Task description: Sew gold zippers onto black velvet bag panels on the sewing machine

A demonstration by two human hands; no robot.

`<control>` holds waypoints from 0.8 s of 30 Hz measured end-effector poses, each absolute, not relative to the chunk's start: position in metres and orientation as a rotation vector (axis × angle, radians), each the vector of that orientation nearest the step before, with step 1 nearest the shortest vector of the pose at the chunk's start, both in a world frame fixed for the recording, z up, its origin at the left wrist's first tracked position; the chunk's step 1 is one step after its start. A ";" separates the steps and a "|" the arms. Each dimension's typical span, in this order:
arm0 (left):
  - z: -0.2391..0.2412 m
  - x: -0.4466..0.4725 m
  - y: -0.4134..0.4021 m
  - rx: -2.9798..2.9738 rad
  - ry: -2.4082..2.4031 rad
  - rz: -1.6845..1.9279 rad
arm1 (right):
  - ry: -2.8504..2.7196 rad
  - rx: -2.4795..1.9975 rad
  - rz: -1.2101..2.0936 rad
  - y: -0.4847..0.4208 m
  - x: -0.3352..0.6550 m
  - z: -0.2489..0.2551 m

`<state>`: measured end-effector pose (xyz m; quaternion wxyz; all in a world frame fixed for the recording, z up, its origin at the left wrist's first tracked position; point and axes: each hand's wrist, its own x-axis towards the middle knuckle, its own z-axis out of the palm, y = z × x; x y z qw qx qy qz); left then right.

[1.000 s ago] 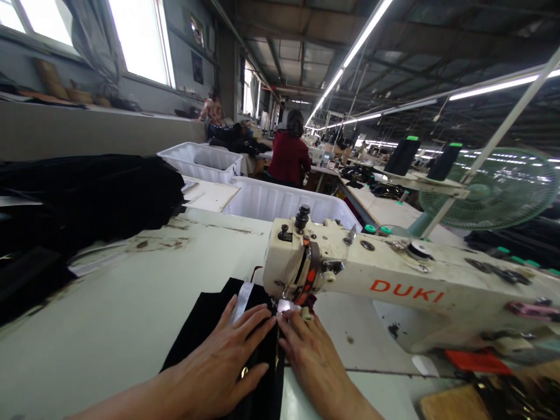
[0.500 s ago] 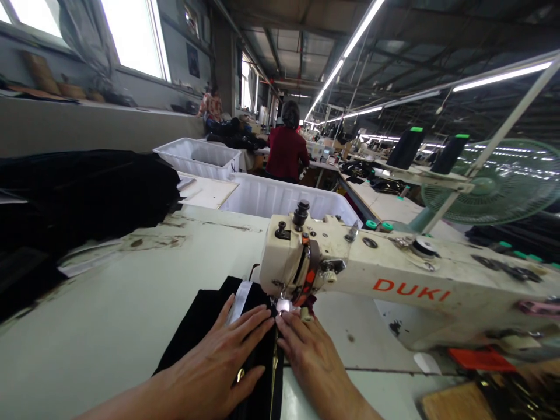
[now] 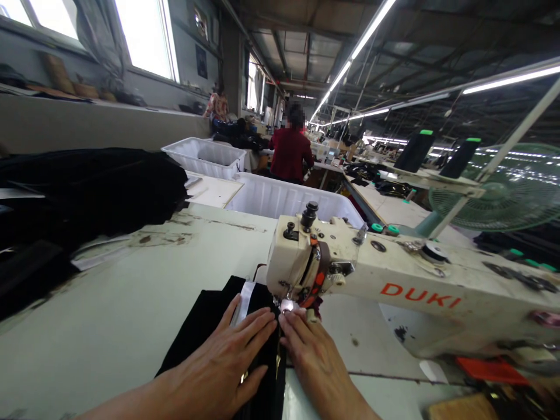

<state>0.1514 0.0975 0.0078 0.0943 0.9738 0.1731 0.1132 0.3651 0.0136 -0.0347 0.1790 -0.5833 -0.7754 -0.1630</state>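
Note:
Black fabric [image 3: 192, 326] lies under the needle end of a cream sewing machine [image 3: 332, 256] marked DUKI. A white strip [image 3: 246, 300] runs over its upper part. My left hand [image 3: 227, 350] rests flat on the fabric with fingers stretched and thumb apart; a small shiny gold piece [image 3: 244, 377] shows beside the thumb. My right hand [image 3: 317, 350] lies along the fabric's right edge, its fingers extended close to the lit presser foot [image 3: 287, 305]. Between the hands, a gold-coloured zipper [image 3: 278, 357] is partly visible. The fingers hide the stitching point.
Dark cloth is piled [image 3: 109, 181] on the left of the pale table [image 3: 109, 309]. White plastic bins [image 3: 284, 195] stand behind the machine. Thread cones [image 3: 415, 150] and a green fan [image 3: 499, 189] are at right. A person in dark red [image 3: 291, 153] works farther back.
The whole view has shifted slightly, so the scene sits a little farther right. Both hands keep nearly the same places on the fabric, and less of the gold zipper shows.

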 end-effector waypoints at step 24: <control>-0.002 0.154 0.100 2.953 0.538 0.524 | -2.340 -1.576 -0.231 0.022 0.382 -0.026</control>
